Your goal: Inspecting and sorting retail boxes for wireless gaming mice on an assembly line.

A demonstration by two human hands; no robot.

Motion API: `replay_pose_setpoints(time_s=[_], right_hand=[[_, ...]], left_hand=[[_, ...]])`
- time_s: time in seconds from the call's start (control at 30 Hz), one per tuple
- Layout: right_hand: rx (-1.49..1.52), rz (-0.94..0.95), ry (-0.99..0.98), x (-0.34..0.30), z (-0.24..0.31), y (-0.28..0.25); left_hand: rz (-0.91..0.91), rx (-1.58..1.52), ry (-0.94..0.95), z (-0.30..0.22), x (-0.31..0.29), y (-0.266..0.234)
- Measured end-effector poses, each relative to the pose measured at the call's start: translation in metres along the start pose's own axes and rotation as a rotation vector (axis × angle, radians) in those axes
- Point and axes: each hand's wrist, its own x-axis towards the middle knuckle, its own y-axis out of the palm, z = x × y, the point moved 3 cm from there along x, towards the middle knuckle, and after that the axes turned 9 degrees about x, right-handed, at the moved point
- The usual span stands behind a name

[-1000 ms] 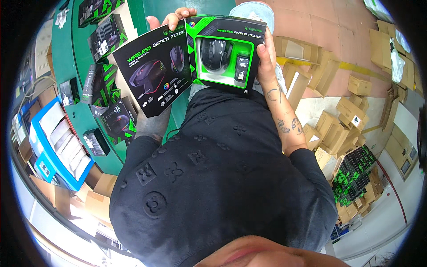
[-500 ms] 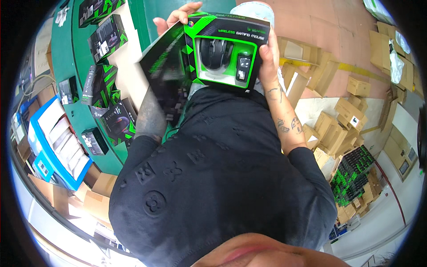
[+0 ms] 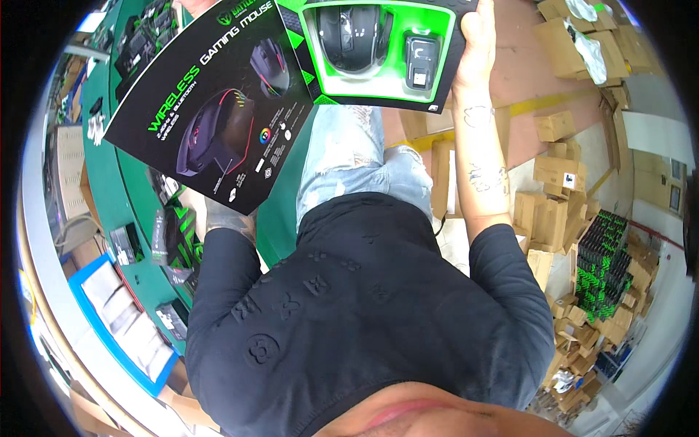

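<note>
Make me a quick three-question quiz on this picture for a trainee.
1. Multiple choice: what does the right hand grip?
A) a cup
B) the box
C) a pen
2. True or false: the flap is open, to the left of the mouse.
3. Fill in: the edging round the window is ___.

Key: 1. B; 2. true; 3. green.

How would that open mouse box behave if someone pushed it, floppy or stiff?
Probably stiff: the box shows straight edges. Its flap, joined along one side, would likely swing like a book cover. The box may feel light for its size, given the gaps around the mouse.
</note>
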Motion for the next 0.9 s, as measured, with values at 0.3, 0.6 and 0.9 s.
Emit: replay_pose_setpoints(time_s=[0.3, 0.6, 0.9], right_hand=[[-0.013, -0.054, -0.058, -0.031, 0.024, -0.007], [-0.048, -0.181, 0.198, -0.066, 0.013, -0.020], [-0.156, -0.317, 0.229, -0.106, -0.028, -0.016]], left_hand=[[-0.035, 0.673, -0.167, -0.016, -0.036, -0.002], [0.047, 1.934, 0.263, 0.017, -0.053, -0.005], [-0.491, 3.015, 0.046, 0.075, -0.028, 0.001]])
